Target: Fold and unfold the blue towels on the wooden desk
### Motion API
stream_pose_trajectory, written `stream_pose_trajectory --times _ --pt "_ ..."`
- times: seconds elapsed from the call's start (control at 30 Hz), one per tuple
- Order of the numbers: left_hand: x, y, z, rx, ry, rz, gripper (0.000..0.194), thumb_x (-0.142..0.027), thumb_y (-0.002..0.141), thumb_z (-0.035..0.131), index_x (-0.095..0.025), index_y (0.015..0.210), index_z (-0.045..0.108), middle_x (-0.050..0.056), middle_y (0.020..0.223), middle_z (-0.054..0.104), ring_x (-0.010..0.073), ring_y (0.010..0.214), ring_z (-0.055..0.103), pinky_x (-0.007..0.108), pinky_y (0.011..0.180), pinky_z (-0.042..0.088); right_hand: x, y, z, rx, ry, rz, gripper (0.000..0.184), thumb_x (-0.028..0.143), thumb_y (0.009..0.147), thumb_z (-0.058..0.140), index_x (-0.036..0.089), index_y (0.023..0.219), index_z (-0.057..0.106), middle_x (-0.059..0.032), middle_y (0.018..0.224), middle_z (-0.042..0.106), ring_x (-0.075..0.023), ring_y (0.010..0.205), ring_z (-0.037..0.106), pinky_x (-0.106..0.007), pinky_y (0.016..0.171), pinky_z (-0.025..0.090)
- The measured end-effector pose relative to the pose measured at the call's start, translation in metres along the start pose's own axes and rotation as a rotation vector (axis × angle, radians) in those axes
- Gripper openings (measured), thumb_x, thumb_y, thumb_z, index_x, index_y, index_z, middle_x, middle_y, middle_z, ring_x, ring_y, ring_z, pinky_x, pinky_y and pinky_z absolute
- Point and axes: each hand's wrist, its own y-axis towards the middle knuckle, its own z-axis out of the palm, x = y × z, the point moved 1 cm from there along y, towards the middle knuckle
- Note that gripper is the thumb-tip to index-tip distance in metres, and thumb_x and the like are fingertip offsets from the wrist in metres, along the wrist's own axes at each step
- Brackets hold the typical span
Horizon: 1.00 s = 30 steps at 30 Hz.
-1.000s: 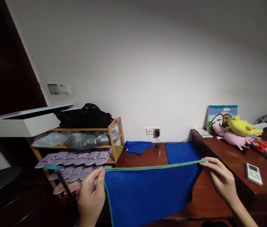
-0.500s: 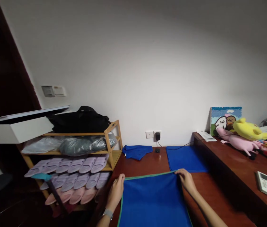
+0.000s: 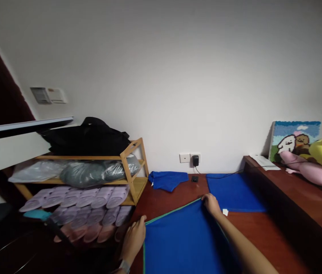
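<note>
I've got the blue cloth flat on the tabletop, left hand and right hand pinching its green-edged far corners.

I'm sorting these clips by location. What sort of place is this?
Probably a room in a home: a wooden rack of slippers, plush toys on a dark wooden desk, and blue cloths spread out.

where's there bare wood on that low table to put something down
Bare wood shows between the crumpled blue cloth and the spread blue cloth under both hands, and right of the right hand, below the flat blue cloth. The shoe rack is crowded.
</note>
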Motion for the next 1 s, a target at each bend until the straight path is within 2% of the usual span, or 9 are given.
stream_pose_trajectory --times 0.13,0.23,0.37,0.47,0.57,0.67,0.83,0.93,1.0 --pt "0.039 -0.035 -0.001 0.062 0.048 0.030 0.044 -0.013 0.100 0.031 -0.020 0.128 0.064 0.011 0.107 0.081 0.0247 0.102 0.076 0.038 0.090 0.053 0.047 0.024 0.035 0.085 -0.015 -0.059 0.043 0.005 0.085 0.039 0.018 0.099 0.078 -0.0124 0.113 0.075 -0.0205 0.109 0.071 -0.029 0.098 0.051" --pt "0.072 -0.061 0.001 0.099 0.140 0.049 0.048 -0.010 0.097 0.032 -0.018 0.131 0.065 0.012 0.104 0.081 0.0278 0.096 0.077 0.042 0.087 0.055 0.090 0.014 0.065 0.143 0.013 -0.132 0.043 0.009 0.089 0.043 0.018 0.115 0.077 -0.0118 0.136 0.069 -0.0203 0.130 0.063 -0.031 0.110 0.047" --pt "0.089 -0.079 0.001 -0.070 0.176 0.160 0.047 -0.012 0.097 0.032 -0.019 0.119 0.074 0.014 0.111 0.080 0.0308 0.102 0.075 0.048 0.092 0.057 0.119 -0.063 0.095 0.196 0.006 -0.251 0.047 0.022 0.094 0.050 0.022 0.137 0.068 -0.0085 0.165 0.045 -0.0247 0.152 0.041 -0.039 0.125 0.034" --pt "0.068 -0.077 0.002 -0.177 0.035 0.295 0.039 -0.032 0.104 0.043 -0.028 0.128 0.073 0.008 0.129 0.076 0.0278 0.119 0.070 0.044 0.105 0.055 0.105 -0.144 0.102 0.215 -0.089 -0.199 0.054 0.041 0.100 0.048 0.027 0.151 0.057 -0.0049 0.169 0.037 -0.0329 0.158 0.029 -0.054 0.130 0.021" --pt "0.034 -0.072 0.005 -0.111 -0.046 0.399 0.046 -0.045 0.104 0.047 -0.040 0.148 0.057 0.000 0.156 0.060 0.0265 0.142 0.056 0.046 0.117 0.048 0.079 -0.203 0.095 0.223 -0.163 -0.122 0.064 0.056 0.103 0.042 0.032 0.163 0.038 0.0011 0.173 0.024 -0.0337 0.161 0.012 -0.061 0.131 0.006" --pt "0.013 -0.071 0.006 0.036 -0.057 0.351 0.051 -0.048 0.106 0.041 -0.044 0.156 0.044 -0.003 0.166 0.047 0.0263 0.153 0.043 0.051 0.123 0.041 0.060 -0.222 0.083 0.273 -0.197 -0.080 0.067 0.065 0.103 0.034 0.039 0.165 0.025 0.0061 0.173 0.015 -0.0314 0.162 0.009 -0.061 0.132 0.004" --pt "0.004 -0.100 0.003 0.167 -0.017 0.202 0.060 -0.056 0.103 0.040 -0.038 0.161 0.036 0.000 0.171 0.033 0.0293 0.159 0.028 0.056 0.128 0.030 0.053 -0.190 0.045 0.335 -0.206 -0.239 0.064 0.065 0.105 0.027 0.041 0.164 0.025 0.0051 0.173 0.017 -0.0294 0.162 0.011 -0.059 0.131 0.001" --pt "-0.003 -0.136 0.009 0.209 0.011 0.117 0.064 -0.060 0.102 0.039 -0.037 0.161 0.036 0.003 0.171 0.033 0.0309 0.158 0.031 0.055 0.123 0.038 0.047 -0.166 0.019 0.437 -0.191 -0.404 0.058 0.061 0.106 0.030 0.043 0.162 0.032 0.0047 0.172 0.025 -0.0268 0.162 0.013 -0.058 0.131 0.000" --pt "-0.012 -0.156 0.013 0.230 0.023 0.104 0.061 -0.062 0.100 0.040 -0.039 0.157 0.046 0.005 0.166 0.045 0.0344 0.152 0.044 0.056 0.116 0.046 0.040 -0.159 0.008 0.457 -0.205 -0.437 0.058 0.060 0.106 0.033 0.042 0.160 0.036 0.0039 0.172 0.027 -0.0260 0.162 0.013 -0.057 0.131 0.001"
